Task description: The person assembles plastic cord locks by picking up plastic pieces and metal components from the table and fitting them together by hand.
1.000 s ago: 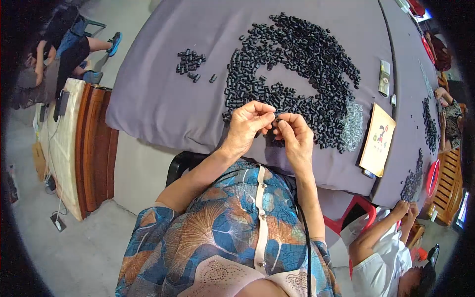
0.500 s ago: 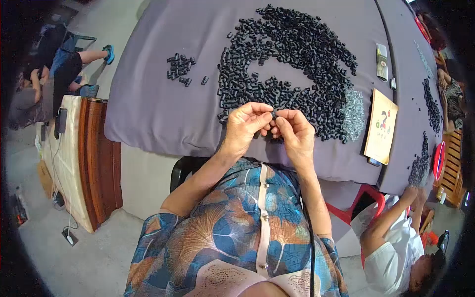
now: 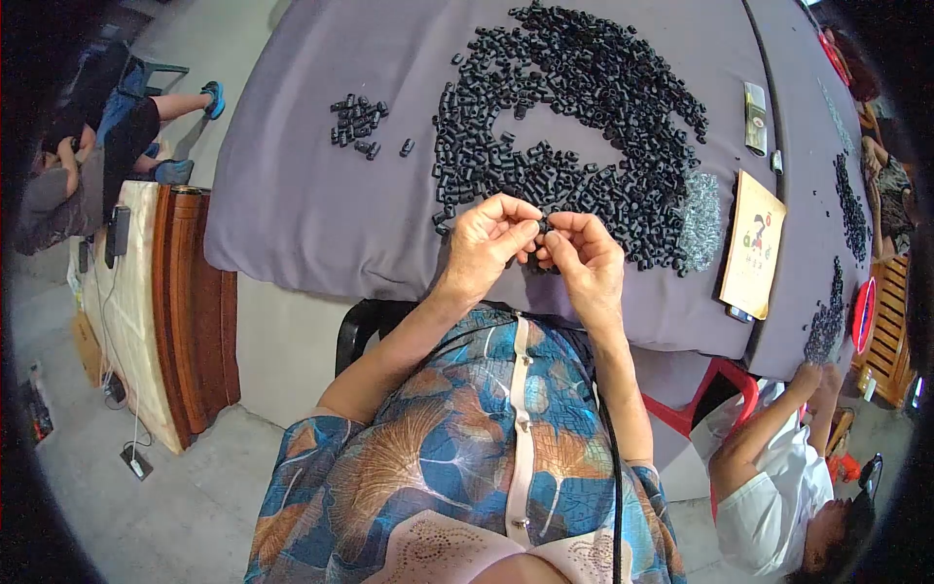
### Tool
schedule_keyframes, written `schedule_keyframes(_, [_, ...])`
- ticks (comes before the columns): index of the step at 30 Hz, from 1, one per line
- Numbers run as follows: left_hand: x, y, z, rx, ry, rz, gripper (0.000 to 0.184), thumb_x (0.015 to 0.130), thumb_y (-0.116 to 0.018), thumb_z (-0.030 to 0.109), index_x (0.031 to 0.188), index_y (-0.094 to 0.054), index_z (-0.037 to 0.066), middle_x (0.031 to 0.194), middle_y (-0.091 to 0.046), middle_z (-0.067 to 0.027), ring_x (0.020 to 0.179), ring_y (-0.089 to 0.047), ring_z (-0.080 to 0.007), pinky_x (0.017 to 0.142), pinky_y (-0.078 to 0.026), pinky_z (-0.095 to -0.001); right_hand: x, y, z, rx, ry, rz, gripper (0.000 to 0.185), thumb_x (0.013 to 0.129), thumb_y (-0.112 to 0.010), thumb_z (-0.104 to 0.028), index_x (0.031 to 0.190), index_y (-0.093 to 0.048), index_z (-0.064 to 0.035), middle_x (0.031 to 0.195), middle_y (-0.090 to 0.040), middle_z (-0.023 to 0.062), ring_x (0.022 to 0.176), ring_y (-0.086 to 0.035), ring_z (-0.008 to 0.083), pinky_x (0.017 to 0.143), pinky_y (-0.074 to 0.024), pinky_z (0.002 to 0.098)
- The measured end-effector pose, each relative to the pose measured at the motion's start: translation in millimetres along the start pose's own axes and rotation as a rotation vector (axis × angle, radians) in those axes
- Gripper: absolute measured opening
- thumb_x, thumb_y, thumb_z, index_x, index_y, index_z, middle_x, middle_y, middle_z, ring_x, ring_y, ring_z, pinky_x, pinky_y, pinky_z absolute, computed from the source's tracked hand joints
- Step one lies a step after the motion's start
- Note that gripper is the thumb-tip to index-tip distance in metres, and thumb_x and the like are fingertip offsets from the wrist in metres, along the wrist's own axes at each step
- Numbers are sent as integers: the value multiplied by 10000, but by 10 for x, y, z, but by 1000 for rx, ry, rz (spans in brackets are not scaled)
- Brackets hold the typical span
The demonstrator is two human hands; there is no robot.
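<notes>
Both hands meet in front of my chest, over the near edge of the cloth-covered table (image 3: 321, 214). Fingertips of my left hand (image 3: 486, 243) and my right hand (image 3: 588, 261) pinch a small black plastic piece (image 3: 544, 224) between them; its exact shape is mostly covered. Just beyond the fingers spreads a large pile of small black cylindrical pieces (image 3: 623, 107). A smaller group of black pieces (image 3: 357, 122) lies to the left, with one single piece (image 3: 407, 147) beside it. Small clear pieces (image 3: 700, 222) are heaped at the pile's right edge.
A tan booklet (image 3: 753, 248) and a small packet (image 3: 755, 119) lie right of the pile. Further right, a person in a white shirt (image 3: 769, 487) handles more pieces (image 3: 825, 321). A red-edged stool (image 3: 715, 384) stands below. Someone sits at far left beside a wooden-sided cabinet (image 3: 195, 321).
The view has shifted very slightly. Both hands keep almost the same pose, still pinching the small piece together.
</notes>
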State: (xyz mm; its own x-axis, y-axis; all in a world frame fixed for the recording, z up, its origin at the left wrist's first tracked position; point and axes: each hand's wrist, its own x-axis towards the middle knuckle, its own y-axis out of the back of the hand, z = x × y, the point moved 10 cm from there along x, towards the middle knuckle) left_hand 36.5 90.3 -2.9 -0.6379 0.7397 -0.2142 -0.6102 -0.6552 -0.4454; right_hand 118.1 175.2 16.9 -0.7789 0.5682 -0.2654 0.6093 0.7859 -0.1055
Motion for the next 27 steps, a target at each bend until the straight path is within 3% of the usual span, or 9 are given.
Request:
schedule_keyframes(16, [35,-168,64,19,61,-102,86,834,-572,49,916,-570,22,726,-608,-37,584,-538,-58,519,-437,-171,-21,52,115,303,-153,-109,201,835,-556,-42,1013,-535,48,802,-623,92,658,-568,97,601,-485,223])
schedule_keyframes(27, [26,-186,7,10,78,-100,74,845,-561,50,911,-565,18,735,-614,-36,619,-558,-56,544,-446,-166,-25,111,82,127,-110,-79,125,841,-540,-59,923,-564,32,745,-623,71,609,-566,89,546,-472,214])
